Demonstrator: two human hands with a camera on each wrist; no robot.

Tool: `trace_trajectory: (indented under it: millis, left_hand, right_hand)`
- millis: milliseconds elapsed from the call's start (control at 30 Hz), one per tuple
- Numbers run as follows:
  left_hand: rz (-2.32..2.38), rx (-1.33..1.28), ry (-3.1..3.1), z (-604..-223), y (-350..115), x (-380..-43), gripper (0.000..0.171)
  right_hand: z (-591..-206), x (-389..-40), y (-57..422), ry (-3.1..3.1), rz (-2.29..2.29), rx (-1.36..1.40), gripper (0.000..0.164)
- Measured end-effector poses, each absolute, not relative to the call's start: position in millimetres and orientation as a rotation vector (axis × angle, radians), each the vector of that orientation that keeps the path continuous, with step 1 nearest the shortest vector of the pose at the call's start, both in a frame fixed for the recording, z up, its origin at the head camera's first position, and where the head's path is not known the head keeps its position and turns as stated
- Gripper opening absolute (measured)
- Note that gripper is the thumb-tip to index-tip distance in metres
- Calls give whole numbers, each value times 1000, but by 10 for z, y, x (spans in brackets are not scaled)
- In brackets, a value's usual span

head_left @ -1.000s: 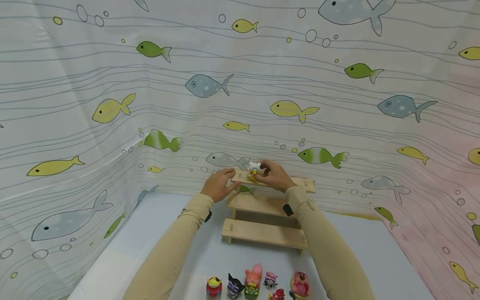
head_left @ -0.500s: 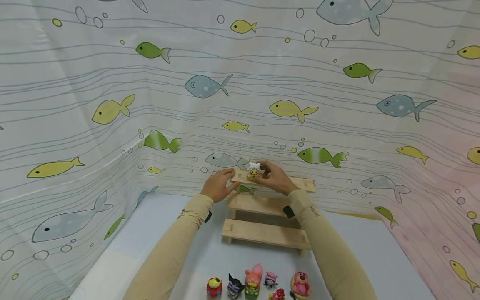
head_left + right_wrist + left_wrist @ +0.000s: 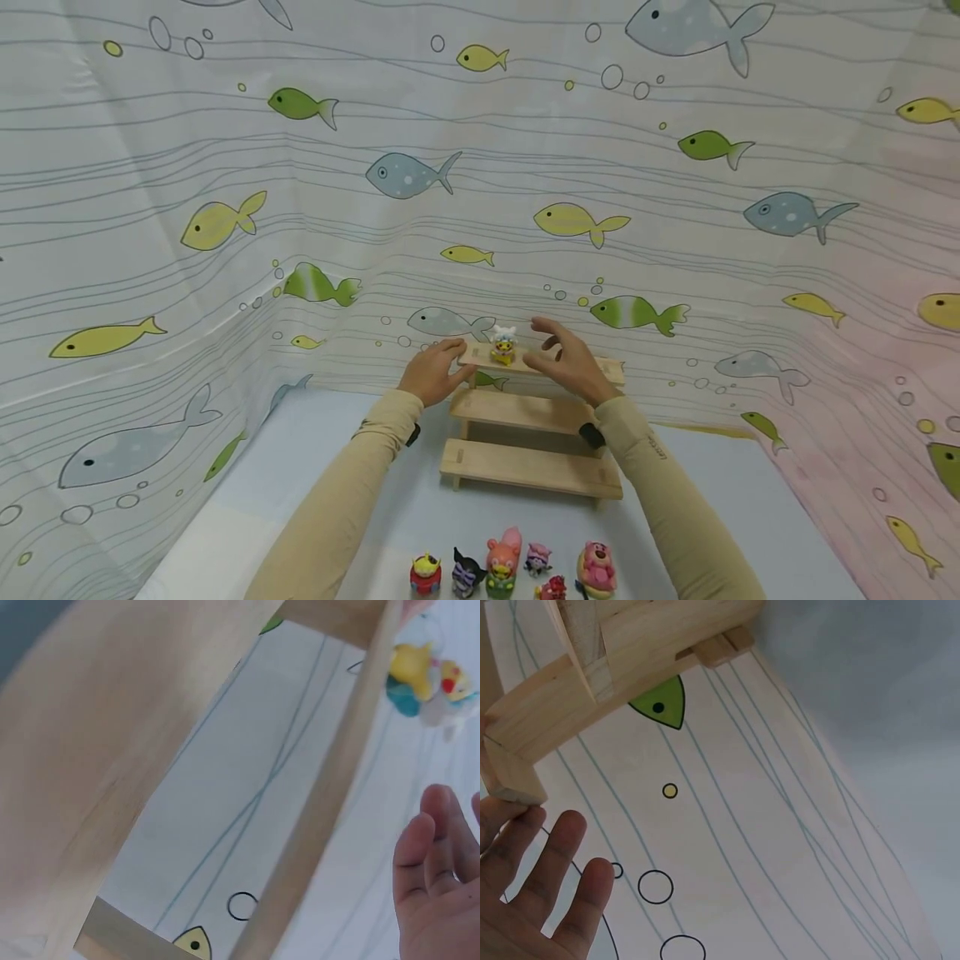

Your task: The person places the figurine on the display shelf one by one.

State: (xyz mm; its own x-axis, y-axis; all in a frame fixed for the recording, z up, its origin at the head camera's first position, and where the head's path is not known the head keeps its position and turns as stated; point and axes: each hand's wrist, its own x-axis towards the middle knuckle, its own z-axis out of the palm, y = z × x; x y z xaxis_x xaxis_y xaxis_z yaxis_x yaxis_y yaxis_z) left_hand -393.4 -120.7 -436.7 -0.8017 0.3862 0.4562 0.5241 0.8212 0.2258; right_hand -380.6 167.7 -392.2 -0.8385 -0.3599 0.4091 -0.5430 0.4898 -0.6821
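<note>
Resting between the two hands, a small yellow figurine (image 3: 504,345) with a white eared cap stands on the top shelf (image 3: 480,353) of a three-tier wooden stand, just left of the right fingertips. The right hand (image 3: 573,365) holds nothing: its fingers are bent gently, thumb and forefinger well parted, and a narrow gap separates them from the figurine. The left hand (image 3: 431,373) pinches the left end of that same board between thumb and fingers, with its outer fingers extended and spread in the left wrist view. Below both hands' fingers lie the middle shelf (image 3: 517,408) and the bottom shelf (image 3: 525,468). Nearer the wearer, well away from the fingers, stand a red-and-yellow figure (image 3: 425,577), a black-and-purple figure (image 3: 465,575), a pink figure (image 3: 502,558) with a green lower part, a little pink-purple figure (image 3: 537,559), a small red figure (image 3: 552,588) and a pink bear (image 3: 597,569). Behind the right fingers, the right sleeve (image 3: 667,508) carries a short dark line of lettering, too small to read.
</note>
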Motion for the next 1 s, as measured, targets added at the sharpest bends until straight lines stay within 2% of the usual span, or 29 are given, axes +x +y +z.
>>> trace_trajectory:
  millis: [267,567,1000]
  left_hand:
    - [-477,-675,-2621,-4370,-1213,-3923,56]
    - [-508,-665,-2624,-4350,-1239,-3901,56]
    - [-515,-683,-2613,-4360,-1214,-3928,57]
  right_hand:
    - [-3931,-3339,1792,-2406,1222,891,57]
    - [-3970,-2768,1883,-2411,1075,1000,58]
    - [-4139,-2316,2161,-2486,1051,938,59]
